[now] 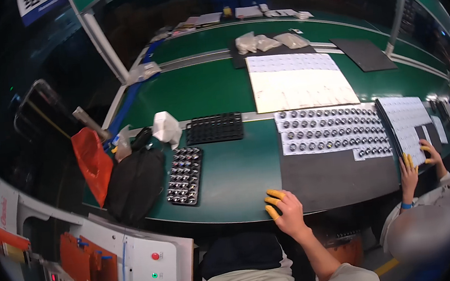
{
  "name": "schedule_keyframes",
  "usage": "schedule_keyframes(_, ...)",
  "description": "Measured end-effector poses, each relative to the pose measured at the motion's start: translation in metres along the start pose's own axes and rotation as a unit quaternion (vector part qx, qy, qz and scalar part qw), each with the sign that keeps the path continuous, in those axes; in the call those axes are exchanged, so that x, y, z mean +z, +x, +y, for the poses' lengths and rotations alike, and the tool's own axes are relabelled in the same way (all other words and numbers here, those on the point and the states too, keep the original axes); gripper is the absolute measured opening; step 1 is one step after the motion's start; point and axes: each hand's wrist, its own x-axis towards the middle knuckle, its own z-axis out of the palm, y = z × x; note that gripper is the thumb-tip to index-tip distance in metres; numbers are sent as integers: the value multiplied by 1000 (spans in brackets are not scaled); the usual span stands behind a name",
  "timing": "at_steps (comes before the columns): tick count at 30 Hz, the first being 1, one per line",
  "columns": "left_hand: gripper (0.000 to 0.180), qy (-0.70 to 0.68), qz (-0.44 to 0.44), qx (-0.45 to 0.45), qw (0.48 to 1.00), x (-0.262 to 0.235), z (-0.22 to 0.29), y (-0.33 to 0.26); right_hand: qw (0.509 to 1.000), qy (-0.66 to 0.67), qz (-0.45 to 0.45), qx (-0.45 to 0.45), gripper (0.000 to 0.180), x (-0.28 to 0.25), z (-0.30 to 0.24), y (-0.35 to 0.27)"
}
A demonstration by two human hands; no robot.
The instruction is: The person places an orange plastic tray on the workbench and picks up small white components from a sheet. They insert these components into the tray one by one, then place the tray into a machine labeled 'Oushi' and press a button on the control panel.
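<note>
My right hand (289, 214), with yellow finger cots on several fingers, hovers at the near edge of the green table (229, 178). Its fingers are apart and nothing shows in them. Just right of it lies a dark grey mat (338, 175), and on the mat's far part several white strips (292, 152) carry rows of small round black parts (329, 144). To the left, a black tray (185, 176) is filled with shiny round parts. Behind it lies another black tray (214, 128), whose cells look dark. My left hand is not in view.
At the right, a co-worker's hands (409, 170) rest on a stack of white sheets (406, 116). A white board (298, 80), plastic bags (267, 41), a black bag (135, 183) and an orange bag (93, 165) lie around. A machine control panel (153, 263) stands lower left.
</note>
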Motion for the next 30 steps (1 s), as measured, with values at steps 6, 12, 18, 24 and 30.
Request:
schedule_keyframes(6, 79, 19, -59, 60, 996, 63, 61, 53, 1000, 10, 9, 10, 25, -2, 1, 3)
schedule_keyframes(12, 79, 49, -114, 92, 988, 125, 97, 87, 999, 33, 16, 26, 25, -2, 6, 0)
schedule_keyframes(18, 78, 85, -149, 107, 979, 172, 118, 97, 997, 58, 32, 27, 26, -4, 8, 4)
schedule_keyframes(24, 78, 102, -162, 103, 976, 195, 129, 95, 997, 63, 21, 33, 25, -5, 10, 3)
schedule_keyframes(30, 77, 103, -165, 99, 976, 200, 132, 95, 996, 74, 13, 39, 26, -5, 11, 3)
